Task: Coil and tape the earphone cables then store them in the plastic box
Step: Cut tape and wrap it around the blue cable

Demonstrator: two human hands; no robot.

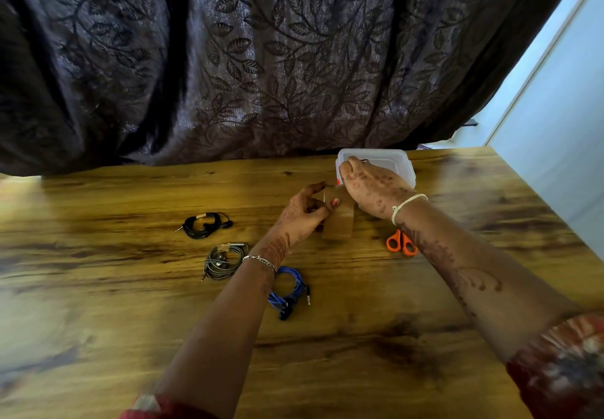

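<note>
The left hand (307, 211) pinches a strip of brown tape (338, 225), which is light, limp and sticky. The right hand (372, 186) grips its far end, probably at the roll hidden under the palm. Just below the left wrist lies the blue earphone coil (289, 291), soft, springy and best pinched across its loops. The plastic box (400, 160) sits beyond the right hand, its contents unseen.

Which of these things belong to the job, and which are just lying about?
Job: black earphones, grey earphones, blue earphones, brown tape, plastic box; probably the orange scissors, for cutting tape.
Just there: patterned curtain, wooden table.
</note>
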